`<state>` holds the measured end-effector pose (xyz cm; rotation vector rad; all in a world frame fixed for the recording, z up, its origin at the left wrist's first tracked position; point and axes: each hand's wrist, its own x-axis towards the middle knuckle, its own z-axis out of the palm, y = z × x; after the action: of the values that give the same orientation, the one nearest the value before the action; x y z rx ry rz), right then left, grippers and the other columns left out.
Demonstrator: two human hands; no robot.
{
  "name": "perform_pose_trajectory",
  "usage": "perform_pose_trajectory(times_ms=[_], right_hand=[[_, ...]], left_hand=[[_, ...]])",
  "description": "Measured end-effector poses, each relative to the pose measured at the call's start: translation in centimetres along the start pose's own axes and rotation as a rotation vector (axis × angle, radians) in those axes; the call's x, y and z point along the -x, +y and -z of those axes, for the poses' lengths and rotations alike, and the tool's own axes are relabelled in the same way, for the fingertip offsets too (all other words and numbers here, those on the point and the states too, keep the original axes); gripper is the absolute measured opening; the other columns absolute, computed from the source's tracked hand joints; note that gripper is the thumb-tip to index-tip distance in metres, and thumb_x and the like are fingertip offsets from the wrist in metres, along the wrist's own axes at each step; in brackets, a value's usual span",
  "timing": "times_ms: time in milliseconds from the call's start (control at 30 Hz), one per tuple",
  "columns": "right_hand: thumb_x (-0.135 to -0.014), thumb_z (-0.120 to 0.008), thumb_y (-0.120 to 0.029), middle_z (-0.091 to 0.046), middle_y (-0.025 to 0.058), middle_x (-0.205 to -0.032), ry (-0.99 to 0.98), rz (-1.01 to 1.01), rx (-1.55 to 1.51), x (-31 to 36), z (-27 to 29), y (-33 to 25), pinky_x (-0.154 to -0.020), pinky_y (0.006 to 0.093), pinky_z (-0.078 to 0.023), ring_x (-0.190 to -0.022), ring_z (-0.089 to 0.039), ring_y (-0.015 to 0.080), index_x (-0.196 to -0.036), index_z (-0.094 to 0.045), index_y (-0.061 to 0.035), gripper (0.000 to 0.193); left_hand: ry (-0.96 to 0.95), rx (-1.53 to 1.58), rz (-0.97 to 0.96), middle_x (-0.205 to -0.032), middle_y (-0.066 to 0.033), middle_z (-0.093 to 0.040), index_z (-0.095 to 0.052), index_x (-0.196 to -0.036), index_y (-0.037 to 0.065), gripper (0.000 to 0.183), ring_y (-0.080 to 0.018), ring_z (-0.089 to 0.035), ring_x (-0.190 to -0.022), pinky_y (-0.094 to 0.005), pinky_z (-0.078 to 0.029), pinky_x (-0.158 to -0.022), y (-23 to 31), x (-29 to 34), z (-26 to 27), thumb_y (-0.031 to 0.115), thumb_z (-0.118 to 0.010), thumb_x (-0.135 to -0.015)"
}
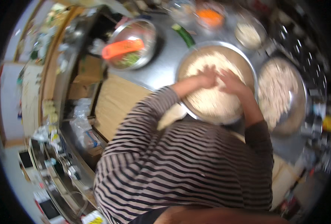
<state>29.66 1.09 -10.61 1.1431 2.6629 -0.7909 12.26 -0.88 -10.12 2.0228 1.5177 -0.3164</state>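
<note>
Both my hands are in a wide metal bowl heaped with a pale crumbly or grainy food, whose kind I cannot make out. My left hand lies on the middle of the heap with its fingers spread. Close beside it, my right hand rests on the same heap, its fingers stretched toward the left hand and slightly blurred. Neither hand shows a tool or piece in it. Just beyond the rim lies a cut green cucumber or zucchini.
At the left, an orange slicer or grater spans a metal bowl with green shreds. Orange shreds fill a container at the back, near a tub of pale food. A large bowl of pinkish-pale pieces stands right.
</note>
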Motion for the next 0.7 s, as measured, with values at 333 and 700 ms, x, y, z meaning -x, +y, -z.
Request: perform_pose_trajectory(times_ms=[333, 700], right_hand=[[-0.078, -0.054, 0.001, -0.057, 0.0142, -0.096, 0.294, -0.072, -0.24, 5.1, 1.3, -1.0, -0.08, 0.0426, -0.047, -0.091, -0.058, 0.0327, -0.09, -0.061, -0.0064, 0.016], [-0.085, -0.047, -0.005, -0.059, 0.0184, -0.092, 0.518, -0.316, 0.17, 6.3, 1.2, -1.7, -0.069, 0.0406, -0.051, -0.081, -0.062, 0.0319, -0.099, -0.057, -0.0011, 0.017]], left_hand=[[0.598, 0.165, -0.004, -0.087, -0.021, -0.063, -0.062, -0.098, 0.006, 0.02, -0.0358, -0.062, -0.087, -0.0413, -0.048, -0.079, -4.4, 3.0, 0.3, 0.007, -0.054, -0.08], [0.736, 0.038, -0.057, -0.087, -0.0114, -0.067, -0.067, -0.092, 0.009, 0.013, -0.0281, -0.063, -0.081, -0.0372, -0.049, -0.081, -5.5, 3.3, 1.9, 0.011, -0.063, -0.079]])
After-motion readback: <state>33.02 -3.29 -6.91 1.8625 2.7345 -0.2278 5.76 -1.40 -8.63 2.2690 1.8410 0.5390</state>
